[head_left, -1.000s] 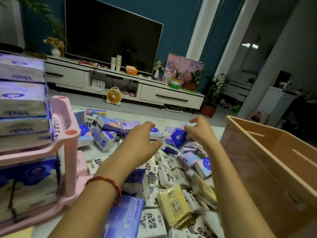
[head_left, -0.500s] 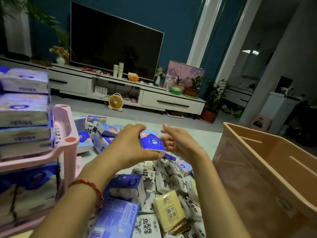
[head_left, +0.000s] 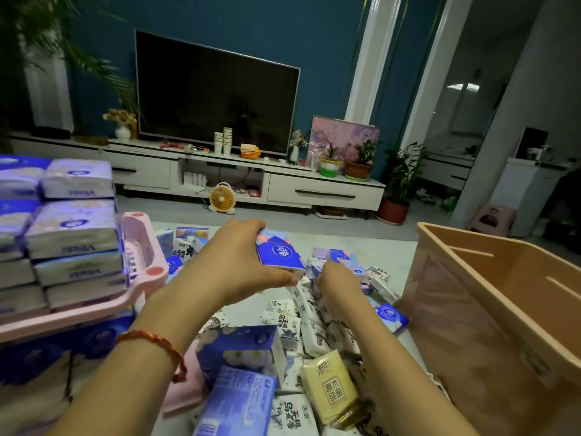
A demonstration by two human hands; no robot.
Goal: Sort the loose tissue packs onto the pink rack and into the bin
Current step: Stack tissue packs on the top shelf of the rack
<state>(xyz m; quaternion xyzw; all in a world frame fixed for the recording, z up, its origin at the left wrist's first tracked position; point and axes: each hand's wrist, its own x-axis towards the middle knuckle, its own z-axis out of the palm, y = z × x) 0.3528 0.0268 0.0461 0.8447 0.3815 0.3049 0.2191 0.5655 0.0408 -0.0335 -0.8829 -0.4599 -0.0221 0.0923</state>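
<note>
A: Tan bin (head_left: 490, 287) at 3 o'clock, pink rack (head_left: 146, 272) at 9, loose packs (head_left: 309, 325) heaped between. Which is yours?
B: The blue pack (head_left: 280, 255), 12 o'clock of the heap, clamped in your left hand (head_left: 242, 262). Likely light, soft, slick film; hold across its edges. Your right hand (head_left: 339, 280) is in the heap, grip unclear

The pack (head_left: 279, 254) you're holding is gleaming in glossy, crinkly plastic film; the rack (head_left: 138, 237) is showing smooth pink plastic; the bin (head_left: 465, 325) is looking like matt, half-clear plastic; you're wearing a braided red cord (head_left: 157, 341); the TV (head_left: 213, 96) is shining glassy.
</note>
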